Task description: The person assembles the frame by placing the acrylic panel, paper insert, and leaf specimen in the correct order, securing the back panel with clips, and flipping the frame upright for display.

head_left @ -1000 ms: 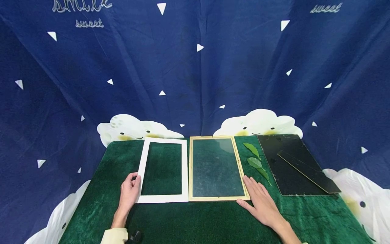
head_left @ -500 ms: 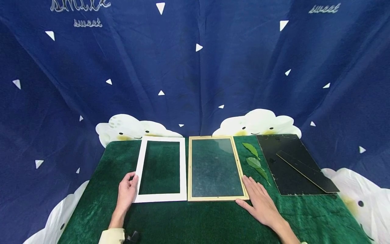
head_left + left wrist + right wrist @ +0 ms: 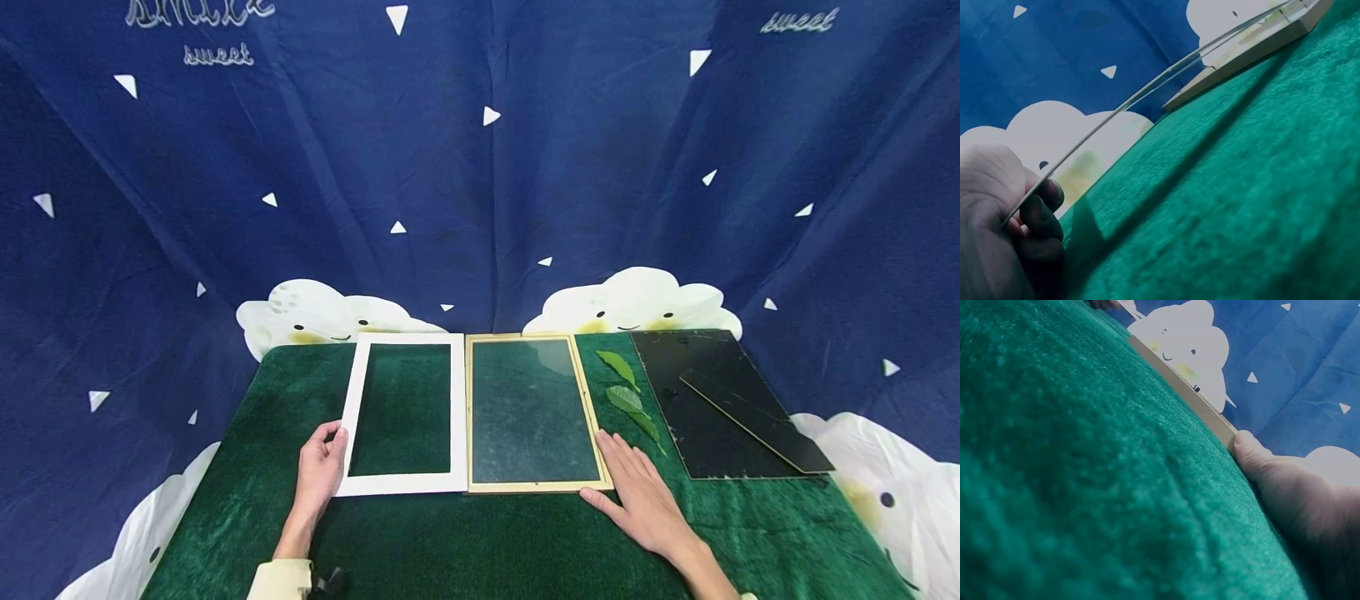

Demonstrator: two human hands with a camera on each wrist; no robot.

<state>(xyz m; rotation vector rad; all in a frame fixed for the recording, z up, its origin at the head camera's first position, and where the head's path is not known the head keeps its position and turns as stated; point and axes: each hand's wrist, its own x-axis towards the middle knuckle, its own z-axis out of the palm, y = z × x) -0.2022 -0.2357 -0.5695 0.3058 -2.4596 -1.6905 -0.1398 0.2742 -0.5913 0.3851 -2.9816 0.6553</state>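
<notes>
My left hand [image 3: 321, 467] pinches the left edge of a thin white rectangular mat [image 3: 458, 408] with a large window cut in it. In the left wrist view the mat [image 3: 1094, 129] is seen edge-on, raised off the cloth and casting a shadow; its far side reaches the wooden frame [image 3: 1241, 65]. A light wooden picture frame [image 3: 525, 487] with a clear pane lies just right of the mat. My right hand [image 3: 637, 504] lies with straight fingers against the frame's lower right side, the thumb [image 3: 1246, 440] touching its corner in the right wrist view.
Several green leaves [image 3: 627, 400] lie right of the wooden frame. Farther right is a black backing board [image 3: 720, 425] with a stand leg. Green velvety cloth [image 3: 450, 550] covers the table, and a blue patterned curtain [image 3: 480, 183] hangs behind.
My left hand has shifted the mat slightly left, then back right, so its right side now meets or slightly overlaps the wooden frame's left edge. The right hand has stayed put.
</notes>
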